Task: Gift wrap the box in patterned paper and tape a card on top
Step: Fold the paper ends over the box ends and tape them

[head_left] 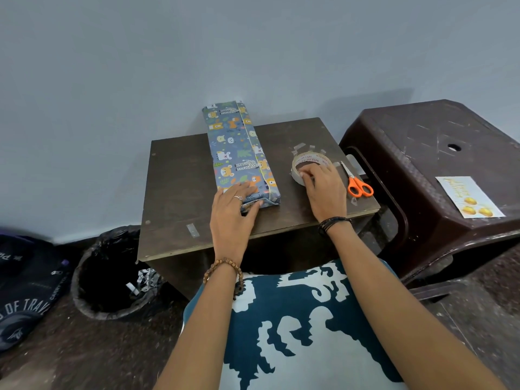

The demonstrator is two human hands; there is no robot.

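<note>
Soft, even, rather dim indoor light falls on the plain blue-grey wall [253, 46], where faint blurred shadows lie behind the dark brown plastic stool [439, 153]. No glare shows. Wide-angle distortion bends the edges; the lower corners look smeared, while the centre stays fairly sharp.

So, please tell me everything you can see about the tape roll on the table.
The tape roll is a wide ring of clear or pale tape on a cardboard core with red print inside. It lies flat on the brown table, right of the wrapped box and left of the orange scissors. The right hand rests over its near edge, fingertips on the tape, perhaps seeking the end. Several short cut strips are stuck on the table around it.
</note>
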